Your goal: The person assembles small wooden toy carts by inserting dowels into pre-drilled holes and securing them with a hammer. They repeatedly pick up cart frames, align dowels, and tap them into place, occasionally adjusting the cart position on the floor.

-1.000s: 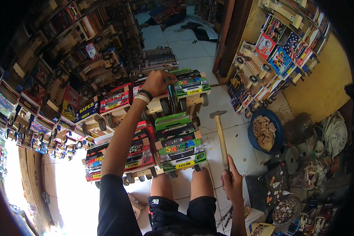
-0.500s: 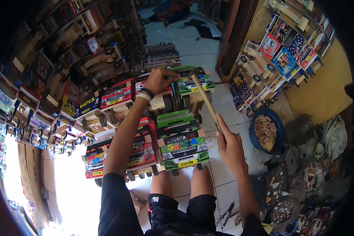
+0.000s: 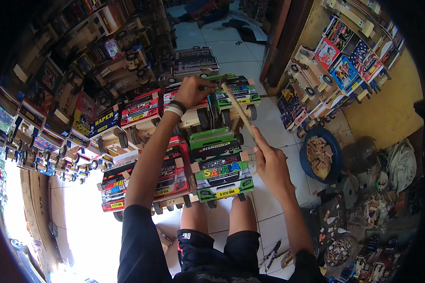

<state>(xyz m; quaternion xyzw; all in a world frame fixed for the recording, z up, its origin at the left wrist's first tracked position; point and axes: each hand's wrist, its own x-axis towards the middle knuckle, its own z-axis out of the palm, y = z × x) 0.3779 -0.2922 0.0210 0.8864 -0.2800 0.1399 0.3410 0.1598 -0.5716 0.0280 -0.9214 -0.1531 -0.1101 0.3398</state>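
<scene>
In my right hand point(image 3: 272, 165) is the wooden handle of a hammer point(image 3: 239, 111), fingers wrapped round it. The hammer's head is just beside the fingertips of my left hand point(image 3: 193, 91), over the far green toy truck point(image 3: 241, 100). My left thumb and finger are pinched together at that truck's left edge; what they hold is too small to make out. A red toy truck point(image 3: 141, 109) stands left of that hand. Nearer me is another green toy truck point(image 3: 222, 174) with a yellow plate, beside red toy trucks point(image 3: 167, 177).
Stacked wooden toy trucks point(image 3: 87, 115) fill the left side, and more trucks point(image 3: 347, 70) are stacked at the right. A blue tub point(image 3: 337, 165) of wood pieces stands on the tiled floor point(image 3: 269, 207). Another person's legs point(image 3: 215, 14) show at the far end.
The hammer head has come left and closer to my left fingertips. My right hand has shifted slightly up and left, while my left hand stays pinched at nearly the same place.
</scene>
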